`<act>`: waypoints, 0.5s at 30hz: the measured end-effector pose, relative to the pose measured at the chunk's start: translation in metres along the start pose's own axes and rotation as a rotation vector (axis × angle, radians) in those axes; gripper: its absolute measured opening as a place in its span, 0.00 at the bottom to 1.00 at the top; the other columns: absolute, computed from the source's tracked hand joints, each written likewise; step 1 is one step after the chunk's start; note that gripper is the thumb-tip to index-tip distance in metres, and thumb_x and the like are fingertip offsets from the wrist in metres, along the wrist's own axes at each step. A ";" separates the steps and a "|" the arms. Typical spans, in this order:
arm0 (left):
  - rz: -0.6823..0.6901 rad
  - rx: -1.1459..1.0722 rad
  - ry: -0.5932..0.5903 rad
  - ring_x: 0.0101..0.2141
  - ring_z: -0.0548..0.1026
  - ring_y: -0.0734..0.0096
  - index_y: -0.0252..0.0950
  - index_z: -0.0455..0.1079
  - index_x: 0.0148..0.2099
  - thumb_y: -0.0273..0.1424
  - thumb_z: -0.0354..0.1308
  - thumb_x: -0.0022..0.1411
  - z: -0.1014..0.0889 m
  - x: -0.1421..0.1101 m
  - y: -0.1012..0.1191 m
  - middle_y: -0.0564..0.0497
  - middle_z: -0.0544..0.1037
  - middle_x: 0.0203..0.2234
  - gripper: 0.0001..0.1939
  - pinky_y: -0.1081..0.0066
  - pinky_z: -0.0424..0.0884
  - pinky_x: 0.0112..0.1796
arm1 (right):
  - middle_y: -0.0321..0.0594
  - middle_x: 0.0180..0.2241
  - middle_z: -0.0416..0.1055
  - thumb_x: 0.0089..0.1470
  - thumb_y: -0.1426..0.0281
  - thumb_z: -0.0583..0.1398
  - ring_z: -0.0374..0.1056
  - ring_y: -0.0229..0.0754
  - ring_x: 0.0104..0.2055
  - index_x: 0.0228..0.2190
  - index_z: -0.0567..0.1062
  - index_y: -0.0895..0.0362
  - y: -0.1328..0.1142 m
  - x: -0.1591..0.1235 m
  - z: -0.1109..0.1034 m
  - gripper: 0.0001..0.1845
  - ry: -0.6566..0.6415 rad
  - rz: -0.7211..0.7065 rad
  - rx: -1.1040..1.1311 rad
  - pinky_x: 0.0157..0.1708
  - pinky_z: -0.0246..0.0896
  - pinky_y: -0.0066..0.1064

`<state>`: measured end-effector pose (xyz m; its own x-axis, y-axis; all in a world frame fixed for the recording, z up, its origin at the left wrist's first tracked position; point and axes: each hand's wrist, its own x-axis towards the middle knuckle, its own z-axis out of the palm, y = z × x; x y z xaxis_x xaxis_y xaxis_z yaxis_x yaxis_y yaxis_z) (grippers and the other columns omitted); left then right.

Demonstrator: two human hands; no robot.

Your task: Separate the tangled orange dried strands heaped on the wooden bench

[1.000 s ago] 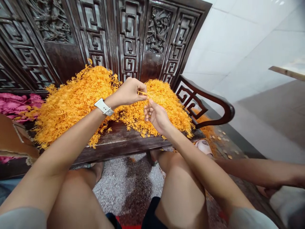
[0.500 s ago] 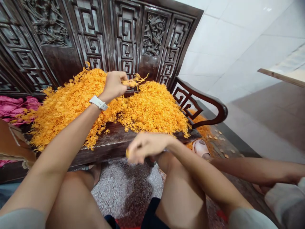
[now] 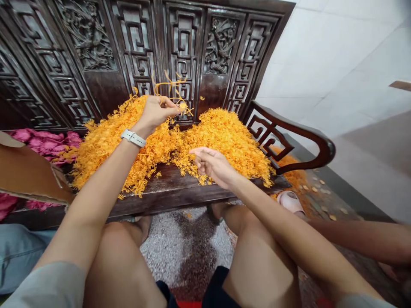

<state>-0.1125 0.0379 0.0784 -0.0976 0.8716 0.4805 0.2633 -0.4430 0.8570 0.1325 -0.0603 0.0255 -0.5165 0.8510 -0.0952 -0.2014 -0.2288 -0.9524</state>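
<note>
My left hand (image 3: 159,110), with a pale watch at its wrist, pinches a yellow-orange artificial flower piece (image 3: 171,87) between thumb and fingers. Thin curling branches of the piece spread above and beyond the fingertips. Behind and below this hand lies a large heap of orange artificial flower pieces (image 3: 105,143). My right hand (image 3: 213,166) hovers at the front of a second orange heap (image 3: 231,132). Its index finger stretches out and the other fingers curl loosely; I see nothing held there. A small orange bit (image 3: 202,98) shows against the bench back, apart from both hands.
Both heaps lie on a dark carved wooden bench (image 3: 180,188) with a curved armrest (image 3: 321,149). Pink artificial flowers (image 3: 41,143) and a cardboard box (image 3: 32,171) are at left. Another person's arm (image 3: 362,237) is at right. Orange pieces (image 3: 289,167) litter the floor beyond the armrest.
My right hand has risen from above the floor to the right heap's front; the yellow bit at its fingers no longer shows. The left hand's flower piece now spreads upward. The view has shifted left.
</note>
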 end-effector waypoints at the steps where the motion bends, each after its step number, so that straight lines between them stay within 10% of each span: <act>1: 0.028 0.007 -0.042 0.24 0.68 0.74 0.38 0.70 0.27 0.28 0.74 0.50 0.006 -0.005 0.004 0.52 0.74 0.21 0.14 0.67 0.69 0.29 | 0.33 0.26 0.68 0.61 0.58 0.71 0.57 0.33 0.24 0.44 0.81 0.56 0.002 -0.001 0.004 0.16 0.008 -0.032 -0.022 0.24 0.51 0.28; 7: 0.231 0.190 -0.435 0.27 0.72 0.68 0.37 0.73 0.25 0.29 0.75 0.50 0.041 -0.032 0.038 0.52 0.73 0.19 0.12 0.66 0.68 0.31 | 0.32 0.24 0.67 0.64 0.45 0.66 0.55 0.34 0.23 0.39 0.77 0.53 -0.004 0.003 0.007 0.24 0.132 -0.185 0.041 0.23 0.53 0.30; 11: 0.324 0.307 -0.489 0.28 0.74 0.67 0.38 0.73 0.24 0.31 0.75 0.52 0.046 -0.032 0.049 0.54 0.73 0.20 0.13 0.64 0.70 0.37 | 0.28 0.19 0.61 0.65 0.49 0.67 0.49 0.32 0.20 0.31 0.73 0.53 -0.010 0.009 -0.002 0.22 0.155 -0.248 0.049 0.22 0.49 0.29; 15: 0.265 0.218 -0.429 0.33 0.76 0.63 0.38 0.76 0.28 0.33 0.76 0.54 0.035 -0.015 0.035 0.50 0.78 0.26 0.12 0.63 0.71 0.38 | 0.26 0.16 0.59 0.65 0.52 0.67 0.48 0.31 0.18 0.25 0.71 0.53 -0.010 -0.005 0.007 0.24 -0.162 -0.151 -0.074 0.20 0.45 0.28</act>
<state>-0.0685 0.0163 0.0947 0.3867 0.7639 0.5167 0.4225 -0.6447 0.6370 0.1312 -0.0660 0.0372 -0.6134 0.7843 0.0926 -0.2286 -0.0641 -0.9714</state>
